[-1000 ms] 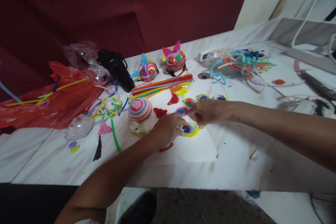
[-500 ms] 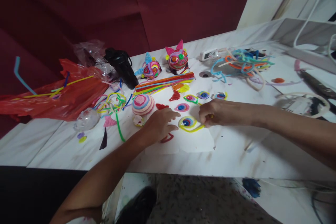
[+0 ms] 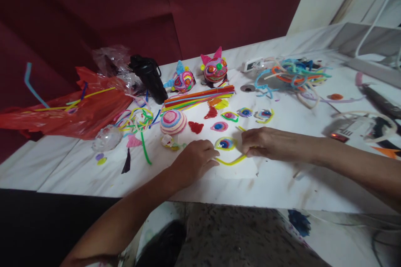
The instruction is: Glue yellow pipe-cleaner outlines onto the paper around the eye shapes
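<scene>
A yellow fuzzy strip [image 3: 231,162] curves below an eye-shaped piece [image 3: 225,144] with a blue centre and yellow rim, on white paper. My right hand [image 3: 258,142] is closed on the strip's right part, and a short yellow end sticks out above the fingers. At the strip's left end, my left hand [image 3: 200,156] has its thumb and fingers closed on it. Above lie several smaller eye-shaped pieces, one pink and blue [image 3: 219,126], and a red piece [image 3: 196,127]. A striped dome [image 3: 173,122] sits left of them.
Behind are a bundle of coloured strips [image 3: 197,98], two decorated heads [image 3: 214,69], and a black bottle [image 3: 148,78]. A red plastic bag [image 3: 103,108] lies left, with tangled strips [image 3: 297,75] at the back right. The table edge [image 3: 219,206] runs near my body.
My left hand has closed on the left end of the yellow strip, which now sits apart from the eye-shaped piece, lower down. The red piece is more exposed. The view has shifted slightly.
</scene>
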### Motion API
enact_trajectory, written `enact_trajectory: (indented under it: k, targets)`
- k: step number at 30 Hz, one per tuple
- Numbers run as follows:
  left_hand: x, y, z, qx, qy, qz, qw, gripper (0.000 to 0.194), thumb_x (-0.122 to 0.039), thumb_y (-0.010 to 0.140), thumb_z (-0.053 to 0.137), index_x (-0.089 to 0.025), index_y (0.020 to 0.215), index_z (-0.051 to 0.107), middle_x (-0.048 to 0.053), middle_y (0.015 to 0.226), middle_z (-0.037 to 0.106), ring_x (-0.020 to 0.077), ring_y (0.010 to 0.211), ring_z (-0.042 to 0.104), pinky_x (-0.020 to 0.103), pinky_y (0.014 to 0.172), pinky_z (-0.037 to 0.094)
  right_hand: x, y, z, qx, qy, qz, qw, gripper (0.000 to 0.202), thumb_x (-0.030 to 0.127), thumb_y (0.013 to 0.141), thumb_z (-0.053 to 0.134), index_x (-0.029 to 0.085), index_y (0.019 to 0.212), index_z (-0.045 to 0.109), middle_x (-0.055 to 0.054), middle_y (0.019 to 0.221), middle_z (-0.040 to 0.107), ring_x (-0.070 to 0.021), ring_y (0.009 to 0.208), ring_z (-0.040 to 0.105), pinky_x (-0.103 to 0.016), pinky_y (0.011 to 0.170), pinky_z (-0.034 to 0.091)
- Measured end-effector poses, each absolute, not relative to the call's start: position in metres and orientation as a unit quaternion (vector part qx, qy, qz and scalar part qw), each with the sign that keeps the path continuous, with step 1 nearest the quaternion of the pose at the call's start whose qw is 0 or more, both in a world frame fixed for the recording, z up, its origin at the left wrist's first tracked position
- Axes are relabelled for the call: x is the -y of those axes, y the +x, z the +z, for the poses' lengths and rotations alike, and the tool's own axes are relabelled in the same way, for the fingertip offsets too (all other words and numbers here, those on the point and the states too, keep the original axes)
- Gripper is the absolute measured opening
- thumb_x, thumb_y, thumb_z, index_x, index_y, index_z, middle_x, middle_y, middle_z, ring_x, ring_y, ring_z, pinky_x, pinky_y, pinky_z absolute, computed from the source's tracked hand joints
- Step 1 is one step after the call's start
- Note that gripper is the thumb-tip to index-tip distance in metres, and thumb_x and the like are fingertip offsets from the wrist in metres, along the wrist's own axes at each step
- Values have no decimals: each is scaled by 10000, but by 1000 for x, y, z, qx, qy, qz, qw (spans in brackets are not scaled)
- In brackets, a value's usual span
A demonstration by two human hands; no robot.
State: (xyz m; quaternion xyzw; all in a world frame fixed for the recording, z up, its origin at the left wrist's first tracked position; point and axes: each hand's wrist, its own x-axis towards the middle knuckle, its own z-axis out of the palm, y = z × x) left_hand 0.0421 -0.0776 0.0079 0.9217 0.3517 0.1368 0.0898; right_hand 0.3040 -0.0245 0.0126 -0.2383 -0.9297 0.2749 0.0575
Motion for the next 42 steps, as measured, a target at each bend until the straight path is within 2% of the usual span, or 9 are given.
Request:
enact_trajectory:
  k: [7,12,18,22,25,29,33,37,42]
  targets:
    - [74,46,7,-349,930,98,60,209,-209,950,514,-157,834,681,50,868,662,178,804,607,294,723,444,28,306,21,889,-293,343,81,297,412,913,439,195,810,612,-53,801,651,-159,712,600,-284,650,443]
    - [57,47,19,-443,856,176,200,156,-191,908,545,-154,820,669,22,841,667,137,771,611,240,713,441,22,305,26,868,-359,316,134,320,467,860,460,199,802,625,-15,703,622,-140,628,540,-261,581,409]
    - [32,53,21,-545,769,163,292,114,-210,799,588,-155,717,645,-28,613,588,124,612,540,224,573,363,7,302,24,817,-442,340,147,249,432,792,488,219,723,596,29,554,555,-126,511,504,-258,542,401]
    - [25,52,26,-537,728,175,389,172,-284,790,572,-156,679,597,-36,580,550,96,547,495,201,518,348,6,303,28,818,-441,337,152,232,418,789,489,220,747,603,36,544,558,-126,504,518,-252,542,408]
    - [25,51,32,-528,646,195,515,197,-335,767,595,-157,688,566,-64,514,450,57,433,345,186,421,237,7,306,31,835,-424,316,155,238,407,814,476,221,786,622,31,554,570,-127,511,531,-246,542,406]
    - [27,53,37,-525,543,195,626,320,-372,682,712,-166,621,475,-66,525,415,33,426,277,166,378,129,5,305,28,871,-392,221,197,231,342,829,450,213,765,632,-43,730,670,-157,628,599,-269,609,435]
    - [26,56,42,-525,502,219,652,386,-398,612,792,-155,667,497,-49,607,461,26,455,303,147,368,117,2,304,27,867,-410,180,219,224,336,817,446,220,753,626,-51,747,670,-171,642,594,-288,610,427]
    - [25,56,44,-520,507,228,649,342,-385,667,746,-154,682,495,-46,630,462,27,462,311,149,380,125,5,306,34,817,-440,329,175,194,358,801,480,227,688,569,20,565,592,-136,509,533,-270,553,418]
    - [31,52,34,-530,622,211,536,265,-395,795,587,-168,680,516,-58,549,434,58,442,307,193,410,199,11,309,39,760,-432,472,114,198,396,749,566,208,687,575,17,616,615,-120,499,542,-264,531,432]
